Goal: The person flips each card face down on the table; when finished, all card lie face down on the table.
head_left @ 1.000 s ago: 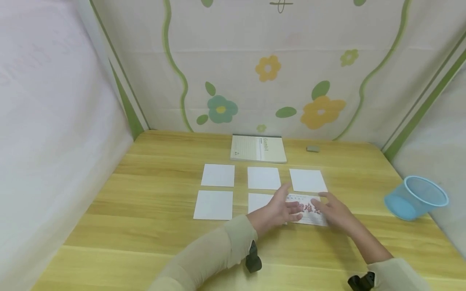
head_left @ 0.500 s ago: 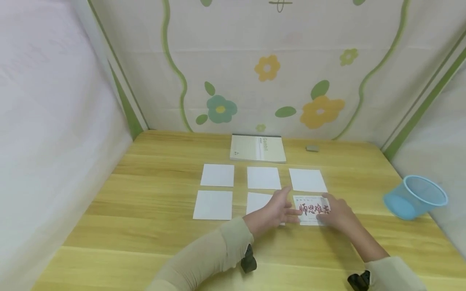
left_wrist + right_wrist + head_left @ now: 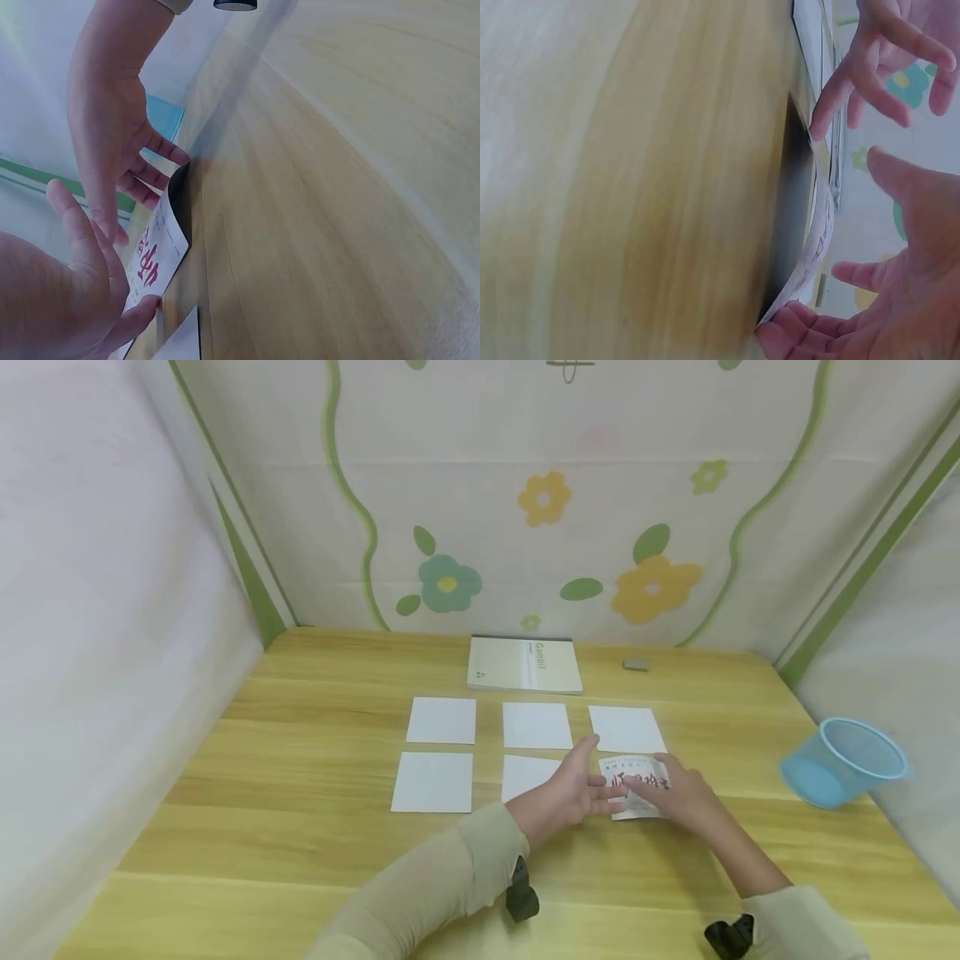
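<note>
A white card with red characters [image 3: 636, 772] bows up off the table between the hands; its dark underside shows in both wrist views. My right hand [image 3: 686, 795] has its fingertips against the card's right edge. Its thumb stands apart above the printed face. At the card's left edge my left hand [image 3: 564, 795] reaches in with spread fingers, some of them touching or very near it. A blank white card [image 3: 528, 772] lies partly hidden under the left hand. More blank cards sit around it: left card [image 3: 432, 782], back right card [image 3: 627, 729], back middle card [image 3: 536, 725], back left card [image 3: 441, 720].
Behind the cards lies a notepad [image 3: 523, 664], with a small grey eraser-like block [image 3: 635, 665] to its right. A blue bin [image 3: 843, 762] leans near the table's right edge. A flower-printed cloth [image 3: 480, 485] rises along the back.
The printed card lay beneath the hands, slid slightly right and showed fully, and now bends upward. My right hand has moved a little left, its thumb further over the card; the left hand barely moved.
</note>
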A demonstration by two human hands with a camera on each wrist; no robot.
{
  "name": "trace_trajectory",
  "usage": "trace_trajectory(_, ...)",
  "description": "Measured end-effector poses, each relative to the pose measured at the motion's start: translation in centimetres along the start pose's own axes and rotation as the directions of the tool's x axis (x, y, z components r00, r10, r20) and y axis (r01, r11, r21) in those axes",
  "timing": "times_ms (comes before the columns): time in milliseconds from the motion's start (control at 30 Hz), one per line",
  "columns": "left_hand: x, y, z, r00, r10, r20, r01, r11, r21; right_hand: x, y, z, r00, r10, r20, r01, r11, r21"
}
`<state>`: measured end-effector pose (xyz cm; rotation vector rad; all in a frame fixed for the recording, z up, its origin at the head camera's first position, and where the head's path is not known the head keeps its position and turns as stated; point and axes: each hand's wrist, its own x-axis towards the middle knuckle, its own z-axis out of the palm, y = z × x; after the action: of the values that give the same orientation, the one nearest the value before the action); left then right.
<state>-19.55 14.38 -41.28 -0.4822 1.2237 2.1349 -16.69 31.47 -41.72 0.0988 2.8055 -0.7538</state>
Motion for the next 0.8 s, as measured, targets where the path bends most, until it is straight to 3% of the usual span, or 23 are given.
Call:
trace_trajectory(233, 0.0, 0.0, -0.1, 1.0, 0.0, -0.006, 0.0, 0.998, 0.059, -0.3, -1.1, 0.1, 0.993, -0.076, 0.089, 0.092, 0.978, -0.185)
trace_trajectory(333, 0.0, 0.0, -0.1, 1.0, 0.003, -0.018, -0.002, 0.998, 0.058, -0.1, -1.6, 0.0, 0.986, -0.133, 0.103, 0.156, 0.95, -0.271)
trace_trajectory(433, 0.1, 0.1, -0.1, 1.0, 0.01, -0.022, -0.009, 0.998, 0.058, 0.1, -1.9, 0.0, 0.97, -0.22, 0.103, 0.243, 0.902, -0.358)
trace_trajectory(567, 0.1, 0.2, -0.4, 0.999, 0.033, -0.005, -0.032, 0.994, 0.1, -0.2, -1.6, 0.3, 0.943, -0.318, 0.101, 0.331, 0.853, -0.404)
trace_trajectory(667, 0.0, 0.3, -0.7, 0.998, 0.069, 0.015, -0.07, 0.987, 0.147, -0.9, -1.1, 0.3, 0.92, -0.392, 0.03, 0.365, 0.825, -0.432)
trace_trajectory(733, 0.0, 0.3, -0.8, 0.996, 0.089, 0.025, -0.092, 0.98, 0.175, -1.3, -0.7, 0.2, 0.886, -0.454, -0.089, 0.373, 0.815, -0.444)
trace_trajectory(800, -0.1, 0.2, -1.0, 0.996, 0.086, 0.026, -0.089, 0.975, 0.204, -1.9, -0.8, -0.3, 0.871, -0.441, -0.216, 0.33, 0.851, -0.408)
